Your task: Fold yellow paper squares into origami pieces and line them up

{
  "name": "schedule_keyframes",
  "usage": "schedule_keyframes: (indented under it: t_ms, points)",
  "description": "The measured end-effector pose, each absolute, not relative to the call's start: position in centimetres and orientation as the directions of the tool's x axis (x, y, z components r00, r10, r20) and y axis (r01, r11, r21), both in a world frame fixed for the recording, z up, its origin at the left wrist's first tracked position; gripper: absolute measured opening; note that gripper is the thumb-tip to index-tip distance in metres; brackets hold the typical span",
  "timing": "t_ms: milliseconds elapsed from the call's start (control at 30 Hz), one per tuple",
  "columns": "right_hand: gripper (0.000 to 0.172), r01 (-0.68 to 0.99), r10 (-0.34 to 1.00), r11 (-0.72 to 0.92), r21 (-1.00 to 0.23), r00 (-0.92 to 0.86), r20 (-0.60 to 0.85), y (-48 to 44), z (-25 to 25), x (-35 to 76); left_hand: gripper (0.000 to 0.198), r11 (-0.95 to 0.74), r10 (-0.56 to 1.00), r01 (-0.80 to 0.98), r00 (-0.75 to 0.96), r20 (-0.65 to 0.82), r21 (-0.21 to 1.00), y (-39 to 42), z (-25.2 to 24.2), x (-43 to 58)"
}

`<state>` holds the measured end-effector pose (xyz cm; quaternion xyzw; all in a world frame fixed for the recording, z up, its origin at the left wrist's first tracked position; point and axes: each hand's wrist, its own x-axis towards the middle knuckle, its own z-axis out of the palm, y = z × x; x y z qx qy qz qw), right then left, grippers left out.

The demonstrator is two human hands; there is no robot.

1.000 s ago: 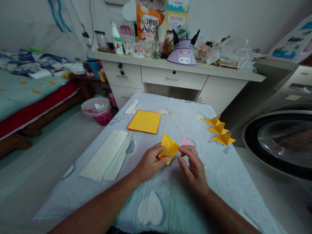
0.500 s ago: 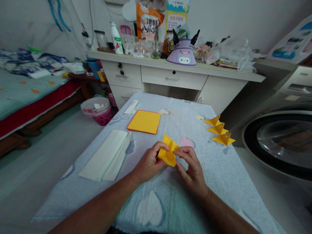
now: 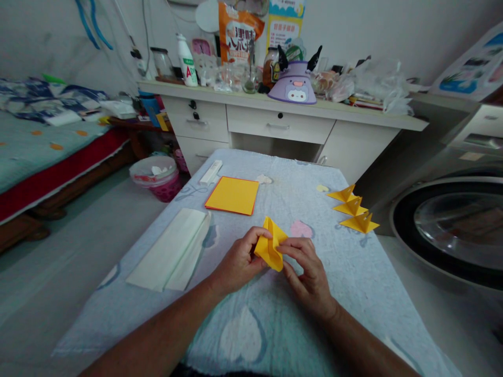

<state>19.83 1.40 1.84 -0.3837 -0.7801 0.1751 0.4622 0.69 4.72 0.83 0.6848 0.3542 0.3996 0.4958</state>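
Note:
A partly folded piece of yellow origami paper (image 3: 270,251) is held just above the cloth-covered table, between my two hands. My left hand (image 3: 244,257) pinches its left side, thumb on top and fingers underneath. On the right edge, my right hand (image 3: 308,272) grips it with the index finger on the upper face and the thumb below. Beyond my hands lies a square stack of yellow paper (image 3: 232,195) with a red-orange edge. Folded yellow paper pieces (image 3: 359,223) with upright points stand in a row at the table's right side.
A folded pale cloth or tissue (image 3: 168,251) lies at the left, with a small white box (image 3: 211,173) near the far left edge. Behind the table stands a cluttered white desk (image 3: 275,124); a washing machine (image 3: 463,183) is at right, a pink bin (image 3: 157,178) at left.
The upper flaps of the yellow paper have drawn closer together, so it looks narrower. My right fingers have shifted slightly inward over it; my left hand has barely moved.

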Motion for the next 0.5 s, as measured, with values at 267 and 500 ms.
schedule_keyframes:
  t_ms: [267, 500]
  points:
    - [0.048, 0.437, 0.735, 0.673, -0.597, -0.309, 0.603, 1.50, 1.90, 19.73, 0.039, -0.325, 0.870, 0.113, 0.424, 0.250, 0.939, 4.74, 1.25, 0.75]
    - [0.047, 0.426, 0.737, 0.672, -0.606, -0.309, 0.601, 1.53, 1.91, 19.68, 0.038, -0.350, 0.865, 0.125, 0.423, 0.269, 0.928, 4.73, 1.51, 0.79]
